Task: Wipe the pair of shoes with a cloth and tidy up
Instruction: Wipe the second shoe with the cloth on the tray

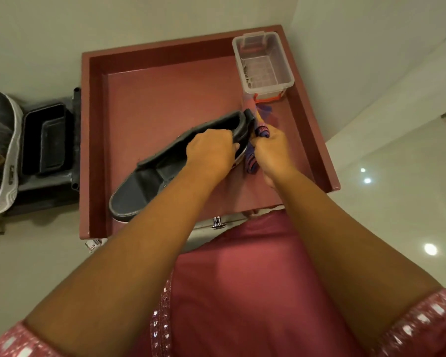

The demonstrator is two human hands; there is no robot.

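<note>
Nearby, a clear box stands in the tray corner — left hand grips dark shoe, right hand pinches cloth against its heel.

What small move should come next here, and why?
Probably draw the striped pink-and-purple cloth, gripped by the right hand, along the heel of the dark grey shoe. The left hand already steadies that shoe at its collar, and the cloth sits against the heel.
</note>
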